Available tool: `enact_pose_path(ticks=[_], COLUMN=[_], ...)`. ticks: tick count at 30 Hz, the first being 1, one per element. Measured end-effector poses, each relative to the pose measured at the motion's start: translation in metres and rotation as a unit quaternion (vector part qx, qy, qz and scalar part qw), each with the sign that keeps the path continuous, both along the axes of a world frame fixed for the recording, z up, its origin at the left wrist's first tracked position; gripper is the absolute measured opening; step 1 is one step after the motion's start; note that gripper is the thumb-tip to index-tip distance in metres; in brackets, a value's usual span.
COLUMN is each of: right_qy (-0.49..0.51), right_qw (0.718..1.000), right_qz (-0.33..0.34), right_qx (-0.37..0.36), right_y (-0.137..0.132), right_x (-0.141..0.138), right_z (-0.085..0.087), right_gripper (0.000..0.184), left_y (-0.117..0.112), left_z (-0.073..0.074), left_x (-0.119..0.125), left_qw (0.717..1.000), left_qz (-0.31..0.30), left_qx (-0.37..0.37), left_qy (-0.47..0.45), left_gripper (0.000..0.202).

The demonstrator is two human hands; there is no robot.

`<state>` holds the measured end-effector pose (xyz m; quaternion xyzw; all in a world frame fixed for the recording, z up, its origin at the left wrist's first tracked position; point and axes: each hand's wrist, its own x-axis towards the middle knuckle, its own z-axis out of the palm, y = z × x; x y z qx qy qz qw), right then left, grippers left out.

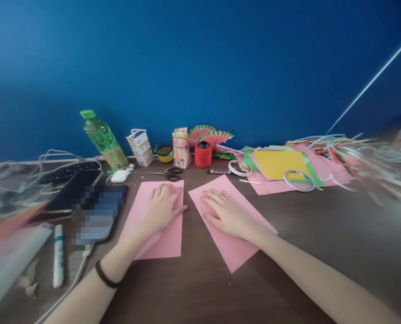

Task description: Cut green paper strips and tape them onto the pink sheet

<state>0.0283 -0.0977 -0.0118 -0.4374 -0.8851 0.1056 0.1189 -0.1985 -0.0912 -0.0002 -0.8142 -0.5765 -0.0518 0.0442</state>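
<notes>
Two sheets of pink paper lie side by side on the dark table. My left hand (162, 209) rests flat on the left pink sheet (171, 243), fingers spread, the thumb reaching past its right edge. On the right pink sheet (234, 258), which is turned at an angle, my right hand (225, 211) lies flat with its fingers stretched out. Neither hand grips anything. A pair of scissors (170, 173) lies just beyond the left sheet, and a dark-and-silver pen (219, 171) lies beyond the right one.
Behind stand a green bottle (104, 139), a carton (141, 148), a red roll (203, 155) and a folded paper fan (217, 137). Rolls of tape (300, 181) and coloured paper (278, 164) lie right. A phone (101, 213), marker (58, 256) and cable (70, 288) are left.
</notes>
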Motion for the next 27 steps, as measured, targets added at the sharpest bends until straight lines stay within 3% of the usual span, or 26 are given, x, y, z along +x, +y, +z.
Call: enact_pose_path(ticks=[4,9,11,15,17,22,27], right_qy=[0.018,0.037,0.035,0.031,0.033,0.038,0.041], right_qw=[0.999,0.999,0.999,0.999,0.999,0.999,0.999], right_qz=[0.018,0.022,0.02,0.016,0.016,0.016,0.016], right_qx=[-0.022,-0.017,-0.01,-0.003,-0.003,0.0,0.006], right_y=[0.001,0.003,0.003,0.002,0.002,0.002,0.002], right_x=[0.001,0.002,0.001,0.001,0.001,0.001,0.001], right_z=[0.001,0.001,0.0,-0.001,-0.001,-0.001,-0.003], right_gripper=[0.05,0.048,0.046,0.045,0.045,0.044,0.044], left_y=[0.0,0.012,0.018,0.024,0.025,0.031,0.033], left_z=[0.003,0.0,-0.002,-0.006,-0.009,-0.018,-0.018], left_x=[-0.002,-0.014,-0.021,-0.033,-0.038,-0.053,-0.063], left_qw=[0.999,0.999,0.997,0.977,0.968,0.966,0.966], left_qz=[0.038,0.013,0.043,0.185,0.225,0.245,0.25], left_qx=[-0.005,-0.029,-0.017,0.0,0.007,0.055,0.009], left_qy=[0.014,-0.038,-0.065,-0.108,-0.11,-0.066,-0.071], left_gripper=[0.054,0.049,0.046,0.052,0.054,0.06,0.081])
